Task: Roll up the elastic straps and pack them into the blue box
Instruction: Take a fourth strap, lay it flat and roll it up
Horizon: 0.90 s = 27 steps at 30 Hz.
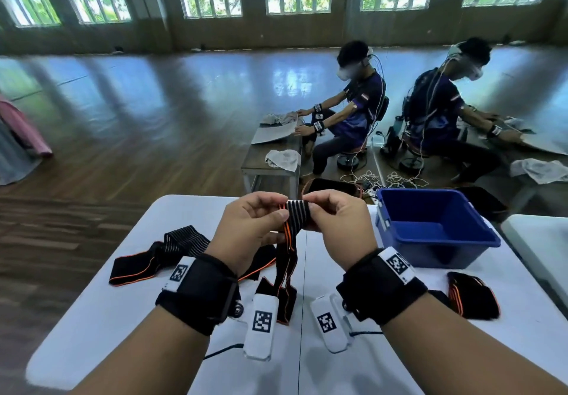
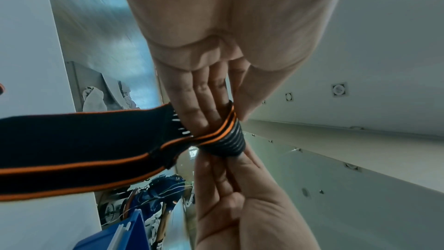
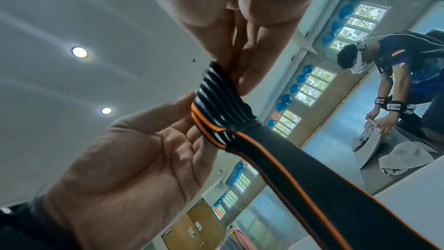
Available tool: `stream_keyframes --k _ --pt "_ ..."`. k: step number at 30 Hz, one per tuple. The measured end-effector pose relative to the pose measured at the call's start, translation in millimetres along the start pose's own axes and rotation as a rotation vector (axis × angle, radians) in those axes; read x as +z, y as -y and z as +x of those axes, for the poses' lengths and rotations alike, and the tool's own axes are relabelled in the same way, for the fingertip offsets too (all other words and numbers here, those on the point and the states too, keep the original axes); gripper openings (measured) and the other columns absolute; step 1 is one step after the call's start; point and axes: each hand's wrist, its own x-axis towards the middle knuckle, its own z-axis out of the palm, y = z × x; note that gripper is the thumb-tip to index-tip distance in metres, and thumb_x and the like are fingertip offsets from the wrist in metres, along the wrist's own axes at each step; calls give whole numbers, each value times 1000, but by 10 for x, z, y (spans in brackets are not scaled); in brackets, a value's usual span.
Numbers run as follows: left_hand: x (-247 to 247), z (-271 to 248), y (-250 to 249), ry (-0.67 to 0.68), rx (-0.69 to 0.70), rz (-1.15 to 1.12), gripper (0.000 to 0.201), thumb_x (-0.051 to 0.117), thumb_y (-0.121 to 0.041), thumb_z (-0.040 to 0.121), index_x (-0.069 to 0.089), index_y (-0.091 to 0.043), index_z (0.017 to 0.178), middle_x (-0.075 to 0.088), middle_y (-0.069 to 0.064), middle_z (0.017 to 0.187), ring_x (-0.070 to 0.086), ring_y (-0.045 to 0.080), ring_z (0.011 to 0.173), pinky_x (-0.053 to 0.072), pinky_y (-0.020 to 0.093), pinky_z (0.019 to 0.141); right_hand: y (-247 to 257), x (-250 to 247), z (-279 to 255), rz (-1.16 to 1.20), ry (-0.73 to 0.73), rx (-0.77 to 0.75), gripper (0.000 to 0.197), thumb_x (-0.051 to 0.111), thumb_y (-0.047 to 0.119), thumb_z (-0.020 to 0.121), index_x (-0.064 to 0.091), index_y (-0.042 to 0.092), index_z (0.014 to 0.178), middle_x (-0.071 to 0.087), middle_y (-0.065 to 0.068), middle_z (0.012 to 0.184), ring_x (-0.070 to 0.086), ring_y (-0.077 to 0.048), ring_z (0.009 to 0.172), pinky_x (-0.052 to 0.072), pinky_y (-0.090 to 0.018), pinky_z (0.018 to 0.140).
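Nearest, the tail of the black, orange-edged elastic strap [image 1: 285,275] hangs down from the hands, its free end reaching the white surface [image 1: 101,318] between the wrists. Its rolled start sits higher, held in the air between the two hands: the left hand [image 1: 250,225] pinches one end of the small roll between thumb and fingers [image 2: 204,105], and the right hand [image 1: 333,222] pinches the other end the same way. The roll's axis runs left to right, hand to hand, while the strap's long axis drops toward the person, so further winding would likely draw the tail upward.

A second strap [image 1: 159,255] lies loose on the surface to the left; a rolled strap [image 1: 473,298] rests to the right. Beyond it, nearer the right hand, stands the blue box [image 1: 436,228], apparently holding nothing.

The wrist bands carry square black-and-white code tags; I can read no lettering or brand.
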Motion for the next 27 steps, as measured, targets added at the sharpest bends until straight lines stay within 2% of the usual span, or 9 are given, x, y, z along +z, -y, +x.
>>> stream_keyframes --k 5,9,12,14,16,18,21,24,27 --pt "113 9 -23 -3 -8 18 19 67 7 88 69 -8 100 69 20 92 68 31 80 58 45 75 -15 -74 -19 -85 42 -42 26 58 -5 91 78 12 95 76 -5 86 75 -17 80 62 -34 77" --pt "179 33 -23 -26 -11 12 19 65 8 89 71 -6 100 72 19 90 69 29 79 60 41 71 -59 -139 -33 -184 92 -53 38 50 -1 91 74 18 112 74 2 105 71 -14 92 61 -33 81" --pt "244 64 -35 -42 -6 -47 18 63 7 92 69 -2 107 74 20 95 72 28 83 62 43 78 -94 -171 -122 -167 173 -46 49 59 22 85 58 33 133 66 13 121 64 -5 108 56 -31 90" --pt "290 81 -67 -43 -4 -89 20 61 6 93 67 0 112 75 17 92 73 24 80 63 38 77 -134 -165 -191 -171 203 -13 64 71 37 78 48 39 138 64 13 124 65 -5 110 57 -31 89" --pt "330 90 -99 -38 -2 -96 22 60 4 95 67 -1 115 74 11 86 72 19 75 63 35 78 -179 -149 -220 -159 136 46 71 79 34 71 47 38 135 68 8 117 69 -7 102 59 -37 87" --pt "345 91 -123 -22 7 -98 24 60 4 95 66 -2 117 73 11 86 72 18 75 62 35 80 -191 -149 -215 -117 25 66 60 78 22 72 53 33 125 75 2 101 73 -10 91 59 -42 86" --pt "314 65 -129 -21 82 -25 22 62 -1 95 67 -7 115 72 16 94 73 23 82 61 37 79 -138 -205 -206 -102 -96 -5 42 75 11 81 51 39 102 76 -2 85 74 -16 78 60 -42 78" --pt "211 38 -35 -108 343 366 7 68 -16 93 69 -23 95 71 -2 86 68 15 78 57 33 73 -64 -265 -219 -157 -163 -141 35 73 13 84 50 37 90 71 2 77 70 -17 72 59 -44 72" --pt "186 -28 143 -86 355 566 15 71 -23 89 57 -28 85 66 -9 86 65 9 81 53 30 71 -36 -285 -228 -240 -217 -256 22 70 10 87 59 29 84 65 9 78 64 -10 72 56 -37 71"
